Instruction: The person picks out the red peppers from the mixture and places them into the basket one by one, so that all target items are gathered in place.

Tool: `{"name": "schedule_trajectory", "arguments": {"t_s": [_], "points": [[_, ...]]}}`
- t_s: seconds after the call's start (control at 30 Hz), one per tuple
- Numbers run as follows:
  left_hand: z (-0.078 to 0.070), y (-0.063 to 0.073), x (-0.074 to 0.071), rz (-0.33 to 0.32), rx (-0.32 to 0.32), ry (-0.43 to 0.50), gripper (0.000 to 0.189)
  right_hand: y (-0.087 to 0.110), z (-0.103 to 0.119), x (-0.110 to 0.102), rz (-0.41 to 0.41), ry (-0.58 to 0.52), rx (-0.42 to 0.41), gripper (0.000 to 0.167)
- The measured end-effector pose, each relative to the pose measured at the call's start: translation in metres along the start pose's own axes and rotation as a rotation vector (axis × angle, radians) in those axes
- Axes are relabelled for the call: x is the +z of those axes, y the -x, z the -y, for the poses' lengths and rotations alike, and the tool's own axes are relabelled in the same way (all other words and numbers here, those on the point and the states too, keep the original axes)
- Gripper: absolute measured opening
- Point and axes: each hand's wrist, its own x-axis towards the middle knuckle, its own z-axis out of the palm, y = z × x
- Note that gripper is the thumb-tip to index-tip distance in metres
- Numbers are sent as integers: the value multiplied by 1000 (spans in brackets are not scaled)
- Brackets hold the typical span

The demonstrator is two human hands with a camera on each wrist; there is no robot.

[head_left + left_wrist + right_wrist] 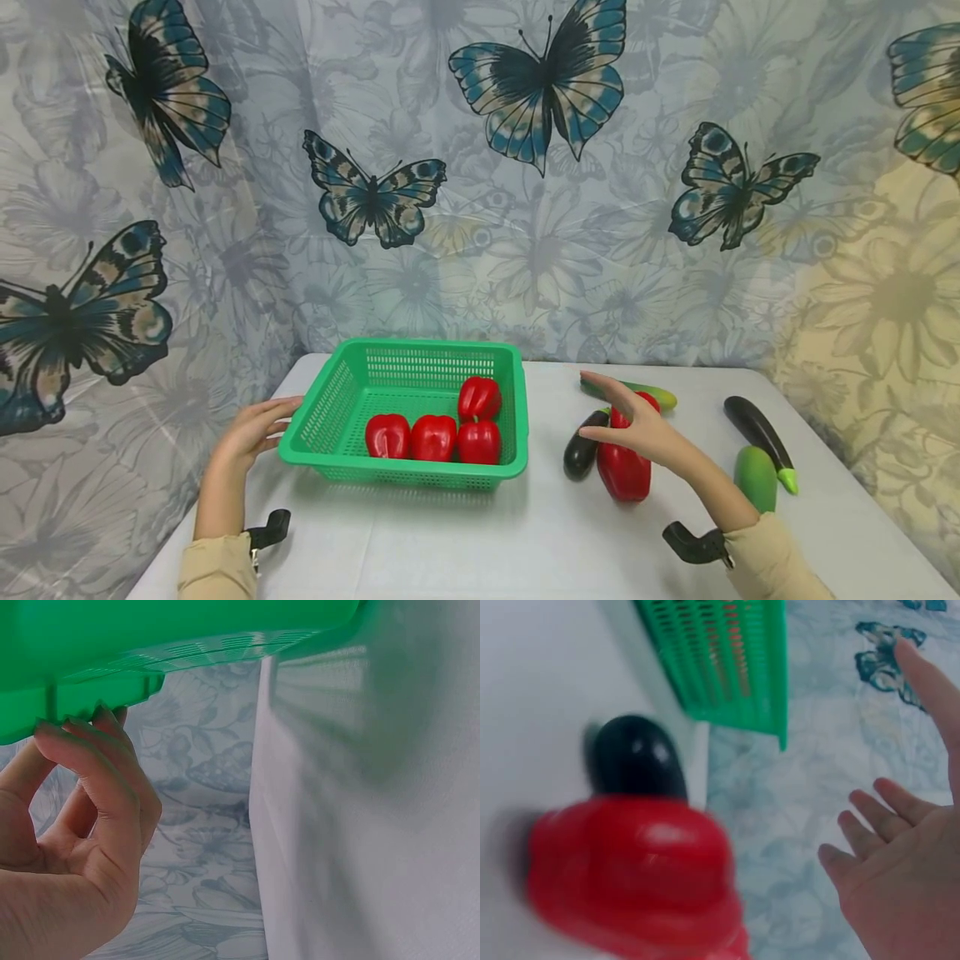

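A green basket (405,475) stands on the white table with several red bell peppers (433,437) inside. At its left rim is my left hand (255,429); in the left wrist view the bent fingertips (101,712) touch the rim. My right hand (637,425) is spread over red bell peppers (624,477) lying right of the basket, partly hidden by the hand. In the right wrist view the palm and fingers hold nothing, and a blurred red bell pepper (634,874) lies apart from them. A dark eggplant (581,450) lies beside these peppers.
A green and yellow cucumber-like vegetable (660,394) lies behind the right hand. Farther right are a long dark eggplant (757,429) and a green vegetable (756,475), partly behind the right forearm. A butterfly-patterned cloth (540,275) hangs behind the table (390,542).
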Motion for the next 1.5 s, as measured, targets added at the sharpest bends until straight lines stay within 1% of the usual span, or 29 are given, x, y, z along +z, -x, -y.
{"name": "schedule_trajectory", "arguments": {"t_s": [0.2,0.3,0.47,0.63,0.83,1.03,1.17,1.3,1.5], "points": [[-2,1,1,3,8,3,72,18,-20,-8,-31,-29,-43,79],[-1,1,1,1,5,0,73,26,-29,-10,-49,-37,-48,80],[-1,0,0,2,2,12,72,38,-38,-12,-67,-31,1,80],[-1,-1,0,0,7,16,69,48,-46,-10,-87,2,52,81],[-1,-1,0,3,-3,23,69,53,-56,-4,-103,-19,66,82],[-2,1,0,19,7,45,65,55,-67,1,-96,-60,81,83],[-2,1,0,19,2,54,63,56,-71,4,-97,-52,95,85],[-1,0,0,15,2,43,65,56,-73,7,-95,-41,116,87],[1,-2,0,9,5,41,66,58,-73,10,-103,-18,101,87]]}}
